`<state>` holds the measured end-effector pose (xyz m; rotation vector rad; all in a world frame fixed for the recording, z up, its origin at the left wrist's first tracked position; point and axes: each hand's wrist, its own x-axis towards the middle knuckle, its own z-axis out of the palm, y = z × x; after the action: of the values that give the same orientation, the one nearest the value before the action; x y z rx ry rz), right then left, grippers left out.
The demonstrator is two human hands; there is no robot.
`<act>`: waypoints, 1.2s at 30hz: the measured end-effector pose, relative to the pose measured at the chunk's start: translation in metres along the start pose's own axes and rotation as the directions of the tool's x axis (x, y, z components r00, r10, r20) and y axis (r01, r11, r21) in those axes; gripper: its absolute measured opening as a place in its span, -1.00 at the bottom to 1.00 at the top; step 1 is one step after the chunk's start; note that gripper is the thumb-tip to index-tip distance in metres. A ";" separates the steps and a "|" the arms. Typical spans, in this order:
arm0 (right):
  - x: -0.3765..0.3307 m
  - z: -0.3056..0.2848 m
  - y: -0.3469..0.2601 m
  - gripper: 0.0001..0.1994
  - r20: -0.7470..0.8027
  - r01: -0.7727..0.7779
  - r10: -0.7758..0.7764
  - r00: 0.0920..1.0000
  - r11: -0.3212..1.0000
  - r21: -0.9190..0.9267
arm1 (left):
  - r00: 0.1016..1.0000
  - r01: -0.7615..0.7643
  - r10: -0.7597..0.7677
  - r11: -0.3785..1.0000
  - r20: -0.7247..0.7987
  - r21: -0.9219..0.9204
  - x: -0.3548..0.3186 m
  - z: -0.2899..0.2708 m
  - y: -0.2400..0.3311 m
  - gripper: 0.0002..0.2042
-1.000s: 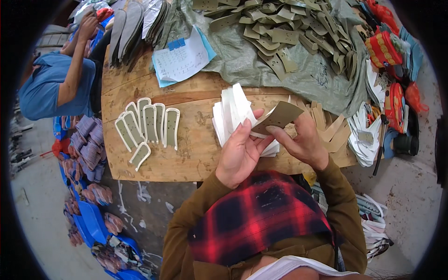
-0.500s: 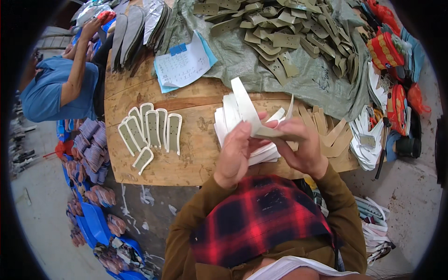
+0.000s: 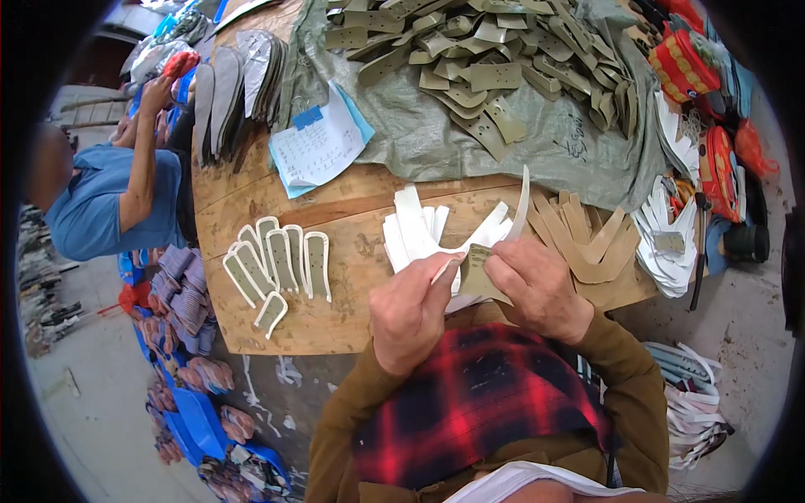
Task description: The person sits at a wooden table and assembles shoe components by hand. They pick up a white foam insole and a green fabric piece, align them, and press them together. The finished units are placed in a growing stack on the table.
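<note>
Close to the table's near edge, my left hand (image 3: 408, 314) is closed in a pinch on one end of a curved white strip. My right hand (image 3: 537, 285) is closed on an olive perforated piece (image 3: 476, 272) and the same white strip (image 3: 522, 205), whose other end sticks up past the fingers. The olive piece lies between my hands; its lower part is partly hidden. Just beyond them, a stack of white V-shaped strips (image 3: 411, 225) rests on the table. Left of my hands lie several olive pieces with white edging (image 3: 283, 261).
A heap of olive pieces (image 3: 495, 75) sits on a grey-green sheet (image 3: 402, 151). Tan V-shaped strips (image 3: 599, 251) lie at right. Written papers (image 3: 314, 155) and grey pads (image 3: 220, 105) are at far left. A person in a blue shirt (image 3: 117, 201) works beyond the table's left side.
My hands have come lower and nearer to me with the strip. The olive piece now shows between them, and the strip's left end has swung down into my left hand.
</note>
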<state>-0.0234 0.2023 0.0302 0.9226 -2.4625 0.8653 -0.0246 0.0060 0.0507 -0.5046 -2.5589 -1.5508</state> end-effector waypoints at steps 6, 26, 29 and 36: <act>-0.006 0.006 -0.001 -0.76 0.012 -0.033 0.033 0.999 0.999 -0.022 | 0.999 0.015 -0.016 1.000 0.037 0.006 -0.005 -0.002 0.006 -0.85; -0.022 0.026 -0.004 -0.86 0.150 -0.128 0.129 0.980 0.992 -0.021 | 0.898 0.439 -0.363 0.775 0.249 -0.454 -0.007 0.004 0.001 -0.67; -0.025 0.031 -0.007 -0.85 0.147 -0.167 0.161 0.976 0.985 0.033 | 0.891 0.429 -0.420 0.658 0.170 -0.619 -0.008 0.013 0.007 -0.63; -0.011 0.016 -0.001 -0.83 0.125 -0.184 0.181 0.975 0.983 0.008 | 0.927 0.374 -0.335 0.841 0.166 -0.390 -0.003 0.004 -0.014 -0.79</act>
<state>-0.0166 0.1959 0.0130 0.7872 -2.6839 0.9190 -0.0266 0.0028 0.0367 -0.1293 -2.4878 -2.2784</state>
